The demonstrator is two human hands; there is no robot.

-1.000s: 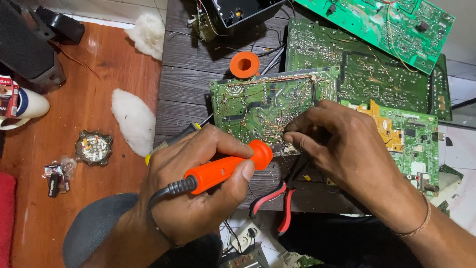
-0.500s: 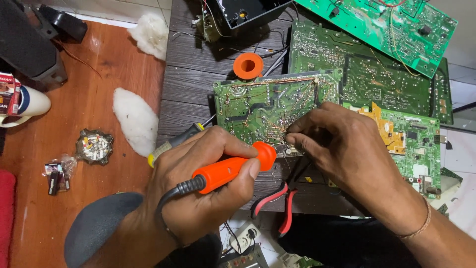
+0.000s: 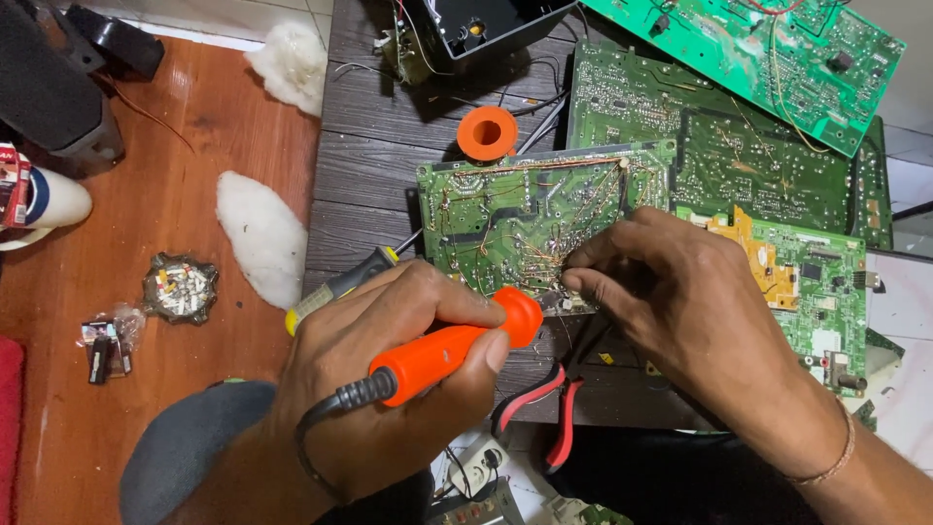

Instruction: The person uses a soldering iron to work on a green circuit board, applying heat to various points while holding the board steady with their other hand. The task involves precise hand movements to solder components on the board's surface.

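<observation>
While the left hand (image 3: 389,379) stays wrapped tight around the orange-handled soldering iron (image 3: 452,352), its tip hidden at the near edge of the green printed circuit board (image 3: 525,219), the right hand (image 3: 680,301) pinches its fingertips (image 3: 581,282) together at the same spot; whether they hold solder wire is too small to tell. Soldering looks midway: many joints already gleam, and this one is in hand. That board lies on the dark wooden table (image 3: 379,175), under both hands, with red-handled pliers (image 3: 544,408) at the near edge and an orange plastic spool (image 3: 486,133) beyond.
</observation>
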